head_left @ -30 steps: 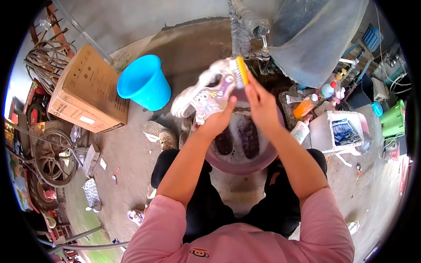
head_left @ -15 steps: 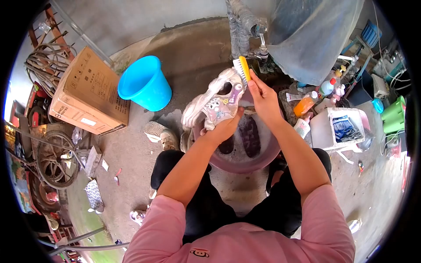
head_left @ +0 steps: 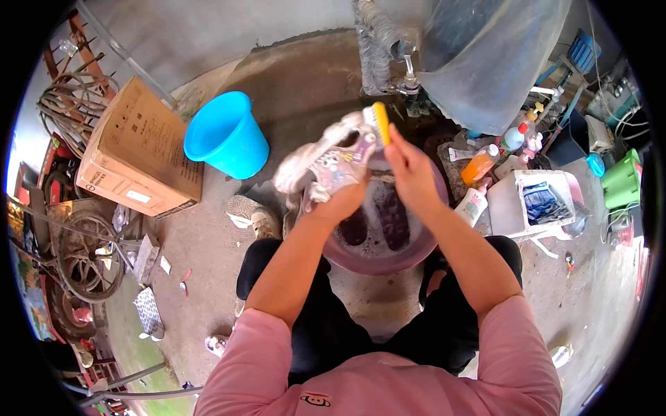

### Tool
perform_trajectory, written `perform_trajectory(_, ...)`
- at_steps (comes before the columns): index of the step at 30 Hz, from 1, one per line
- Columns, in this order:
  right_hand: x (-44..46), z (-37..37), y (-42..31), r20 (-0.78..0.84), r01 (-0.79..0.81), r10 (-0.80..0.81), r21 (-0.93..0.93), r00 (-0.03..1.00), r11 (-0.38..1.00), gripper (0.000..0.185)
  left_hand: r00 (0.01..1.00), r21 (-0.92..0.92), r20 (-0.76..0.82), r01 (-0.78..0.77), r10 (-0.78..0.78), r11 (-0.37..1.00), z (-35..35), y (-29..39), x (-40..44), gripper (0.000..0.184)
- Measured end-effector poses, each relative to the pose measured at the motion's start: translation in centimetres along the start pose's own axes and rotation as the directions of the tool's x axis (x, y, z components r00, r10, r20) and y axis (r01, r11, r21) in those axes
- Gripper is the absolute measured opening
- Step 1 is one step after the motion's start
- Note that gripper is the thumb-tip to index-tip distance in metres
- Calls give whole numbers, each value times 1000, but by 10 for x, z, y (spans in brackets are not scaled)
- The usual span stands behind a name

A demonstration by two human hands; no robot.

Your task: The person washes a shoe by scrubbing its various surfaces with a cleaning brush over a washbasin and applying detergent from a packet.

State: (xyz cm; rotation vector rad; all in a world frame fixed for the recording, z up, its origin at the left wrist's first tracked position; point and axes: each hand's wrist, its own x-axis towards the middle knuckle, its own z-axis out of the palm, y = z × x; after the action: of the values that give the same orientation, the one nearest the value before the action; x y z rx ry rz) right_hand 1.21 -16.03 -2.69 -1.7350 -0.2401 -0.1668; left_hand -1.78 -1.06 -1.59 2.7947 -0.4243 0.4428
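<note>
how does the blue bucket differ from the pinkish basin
The bucket is bright blue, while the basin is a dull purplish pink. The bucket is narrow-mouthed and tapered; the basin is much wider. The bucket stands near the cardboard box, whereas the basin sits between the person's legs. The basin holds foamy water; no foam shows in the bucket. Both are open-topped, with round rims.
</note>
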Motion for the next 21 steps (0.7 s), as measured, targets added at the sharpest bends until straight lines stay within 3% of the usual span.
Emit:
perform_trajectory(1, -15, 5, -7, 4, 67, -67, 17, 998, 998, 39, 991, -96, -130, -11, -1, 995, -5, -1, 2, 43)
perform_trajectory(2, -23, 7, -13, 10, 132, -132, 35, 991, 991, 38, 973, -273, 135, 220, -189, 936, -13, -2, 3, 47)
perform_trajectory(3, -23, 4, -16, 26, 114, -114, 12, 993, 993, 38, 851, -320, 386, 486, -357, 813, -40, 7, 10, 51)
perform_trajectory(5, -22, 0, -20, 62, 79, -77, -28, 995, 996, 37, 975, -77, 150, 177, -164, 981, -10, -8, 1, 46)
perform_trajectory(6, -9, -8, -18, 69, 27, -18, -136, 997, 990, 38, 999, 211, 35, -30, 23, 977, 0, -4, -5, 43)
perform_trajectory(7, 8, -12, -7, 37, 10, -6, -97, 999, 995, 38, 994, 240, 110, -10, -17, 971, -25, 20, -1, 41)
perform_trajectory(8, 16, -13, 4, 3, -6, 7, -58, 1000, 998, 39, 973, 61, -178, -141, 150, 988, -3, 15, -4, 41)
perform_trajectory(10, 8, -9, 2, -10, 33, -34, -65, 999, 997, 38, 995, 106, -15, -100, 102, 989, -11, 13, 0, 38)
perform_trajectory(12, -16, -4, -15, 23, 97, -96, -80, 995, 992, 38, 998, 130, 7, -63, 62, 990, -8, -4, 2, 43)
perform_trajectory(13, -23, -1, -12, 37, 213, -211, -98, 977, 972, 38, 1000, -53, 21, 3, -2, 999, -9, -10, 4, 45)
perform_trajectory(16, -23, -9, -14, 106, 118, -94, -245, 990, 962, 37, 991, -140, 114, 82, -66, 987, -9, -4, 5, 47)
perform_trajectory(17, -12, -12, -12, 61, 167, -156, -247, 986, 954, 36, 993, 65, 21, -118, 117, 991, 6, -10, 0, 48)
perform_trajectory(20, 12, -22, -6, 45, 13, -1, -264, 999, 965, 37, 993, -49, -15, -118, 117, 992, 15, 1, -7, 49)
perform_trajectory(21, 11, -20, -4, 12, 44, -42, -268, 999, 962, 37, 992, -15, -38, -119, 118, 993, 15, -1, -6, 47)
